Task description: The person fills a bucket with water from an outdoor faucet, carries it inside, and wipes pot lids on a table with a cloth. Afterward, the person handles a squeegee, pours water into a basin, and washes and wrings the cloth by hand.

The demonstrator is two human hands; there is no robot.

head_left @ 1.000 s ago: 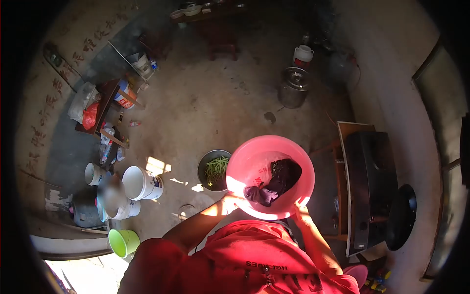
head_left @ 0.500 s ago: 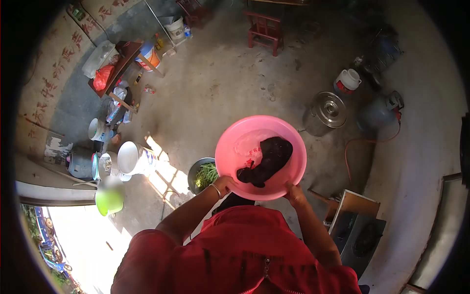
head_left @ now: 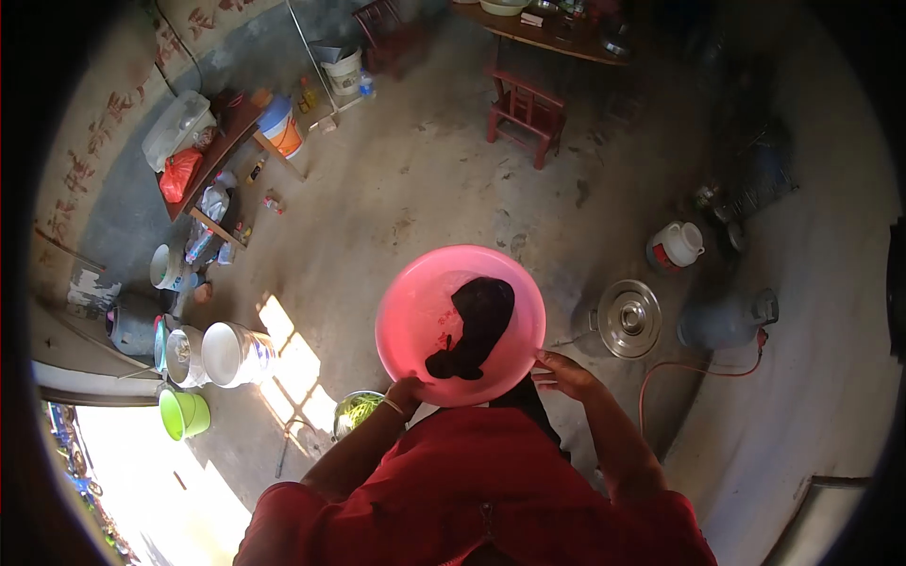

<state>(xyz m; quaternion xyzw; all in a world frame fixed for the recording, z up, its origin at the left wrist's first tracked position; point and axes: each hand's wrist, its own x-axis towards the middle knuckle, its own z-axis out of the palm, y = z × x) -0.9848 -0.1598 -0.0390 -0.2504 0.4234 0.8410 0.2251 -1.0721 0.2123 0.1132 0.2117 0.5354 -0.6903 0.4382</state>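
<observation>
A pink plastic basin (head_left: 396, 321) is held up in front of my red-clad body, with red printed marks on its inner bottom. In it lies a crumpled black item (head_left: 486, 316) that looks like cloth. My left hand (head_left: 407, 392), with a pale bracelet at the wrist, is closed on the basin's near left rim. On the right side, my right hand (head_left: 568, 375) has its fingers stretched out, with the fingertips at or just beside the rim; I cannot tell whether they touch. Below and left of the basin stands a pot of green vegetables (head_left: 359, 410).
A lidded metal pot (head_left: 630, 319), a gas cylinder (head_left: 722, 319) with a red hose and a white-and-red jug (head_left: 676, 245) stand at right. White buckets (head_left: 236, 354) and a green bucket (head_left: 184, 413) line the left. A red chair (head_left: 526, 118) is ahead.
The view has shifted, bringing the far table into sight. My right hand's fingers have loosened and spread at the rim. The left hand keeps its hold on the basin.
</observation>
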